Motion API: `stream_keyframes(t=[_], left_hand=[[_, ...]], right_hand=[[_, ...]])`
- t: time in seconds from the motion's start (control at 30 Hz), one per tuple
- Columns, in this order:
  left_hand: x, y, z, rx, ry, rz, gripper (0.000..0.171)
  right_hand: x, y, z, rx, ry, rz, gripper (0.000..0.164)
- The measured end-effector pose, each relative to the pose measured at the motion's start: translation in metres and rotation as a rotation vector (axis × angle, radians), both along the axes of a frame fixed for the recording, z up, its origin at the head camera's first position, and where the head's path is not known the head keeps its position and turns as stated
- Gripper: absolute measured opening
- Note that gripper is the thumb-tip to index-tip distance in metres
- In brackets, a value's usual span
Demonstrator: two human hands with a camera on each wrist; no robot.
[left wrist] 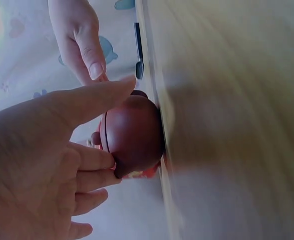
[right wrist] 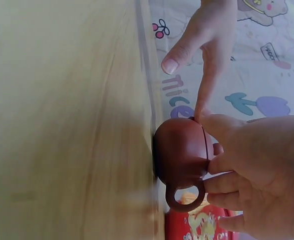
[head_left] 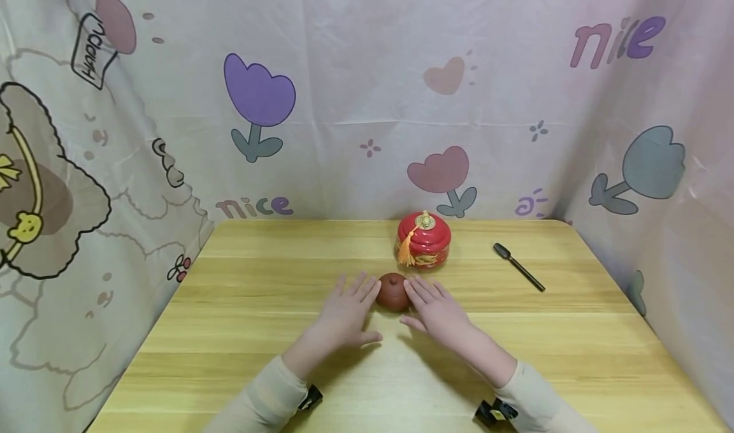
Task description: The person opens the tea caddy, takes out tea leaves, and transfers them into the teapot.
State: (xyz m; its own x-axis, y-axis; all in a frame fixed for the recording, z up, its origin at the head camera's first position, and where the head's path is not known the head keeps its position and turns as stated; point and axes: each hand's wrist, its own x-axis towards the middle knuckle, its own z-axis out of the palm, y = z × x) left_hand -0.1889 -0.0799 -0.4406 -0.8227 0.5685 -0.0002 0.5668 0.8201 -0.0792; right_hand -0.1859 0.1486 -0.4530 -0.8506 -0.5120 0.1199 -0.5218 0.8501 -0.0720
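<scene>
A small brown clay teapot [head_left: 393, 298] with a knobbed lid stands upright on the wooden table. Its ring handle [right wrist: 199, 196] faces the right hand, and its short spout [left wrist: 119, 168] points toward the left hand. With fingers stretched out, my left hand [head_left: 343, 317] touches the teapot's spout side. My right hand [head_left: 440, 313] lies at the opposite side, its straight fingertips against the pot near the handle. Neither hand curls round it. Just behind the pot sits a red lidded jar [head_left: 431, 253] with gold decoration and an orange tassel.
A thin dark tool with a spoon-like head [head_left: 518, 267] lies on the right of the table [head_left: 241, 331]. A printed cloth [head_left: 355, 70] with flowers and lettering hangs behind and on both sides.
</scene>
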Motion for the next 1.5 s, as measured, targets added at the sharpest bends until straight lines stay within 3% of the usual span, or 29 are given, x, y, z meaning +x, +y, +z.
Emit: stream_keyframes(t=[0.37,0.6,0.87,1.23,1.5], left_hand=[[0.01,0.02,0.0,-0.074,0.021,-0.029,0.105],[0.011,0.027,0.0,-0.018,0.0,-0.052,0.094],[-0.001,0.018,0.002,0.108,-0.089,-0.087,0.077],[-0.028,0.012,0.01,0.191,-0.171,-0.068,0.09],[-0.044,0.021,0.003,0.174,-0.198,-0.077,0.098]], right_hand=[[0.018,0.019,0.002,-0.043,-0.022,-0.015,0.075],[0.021,0.031,0.001,-0.12,-0.013,-0.009,0.071],[0.015,0.045,0.007,-0.273,-0.111,0.027,0.066],[-0.004,0.048,0.013,-0.468,-0.1,0.043,0.057],[-0.018,0.037,0.01,-0.606,-0.05,0.041,0.043]])
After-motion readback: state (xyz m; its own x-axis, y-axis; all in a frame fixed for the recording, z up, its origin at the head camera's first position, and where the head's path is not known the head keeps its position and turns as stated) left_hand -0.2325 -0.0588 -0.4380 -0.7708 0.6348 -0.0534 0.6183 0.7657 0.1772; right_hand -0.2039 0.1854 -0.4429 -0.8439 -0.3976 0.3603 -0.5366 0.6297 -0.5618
